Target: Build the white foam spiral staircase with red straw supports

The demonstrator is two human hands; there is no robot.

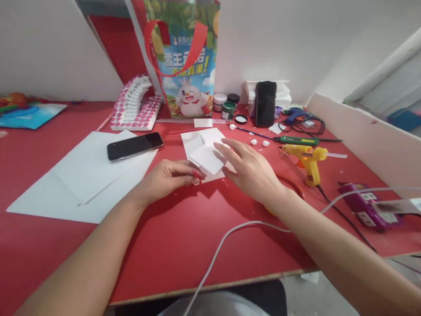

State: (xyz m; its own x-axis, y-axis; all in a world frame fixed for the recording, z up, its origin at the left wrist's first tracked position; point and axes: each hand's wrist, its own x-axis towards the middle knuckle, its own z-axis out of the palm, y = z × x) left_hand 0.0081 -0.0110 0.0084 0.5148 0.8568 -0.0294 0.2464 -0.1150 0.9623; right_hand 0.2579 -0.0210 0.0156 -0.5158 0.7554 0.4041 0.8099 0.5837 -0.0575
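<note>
My left hand (173, 176) is closed in a pinch at the near left edge of the white paper, with a small red piece (197, 176) at the fingertips; its kind is hard to make out. My right hand (251, 169) reaches in from the other side, its fingers apart and stretched out along the right edge of a folded white paper piece (208, 158). That folded piece rests on a flat white paper sheet (192, 139) on the red table. The right fingers partly cover the folded piece's right side.
A yellow glue gun (307, 160) stands at right, near a green-handled tool (297, 140) and a purple box (365, 206). A black phone (134, 146) lies on large white paper (88, 175) at left. Paint jars (228, 109) and a printed bag (189, 66) stand behind. A white cable (230, 232) crosses the front.
</note>
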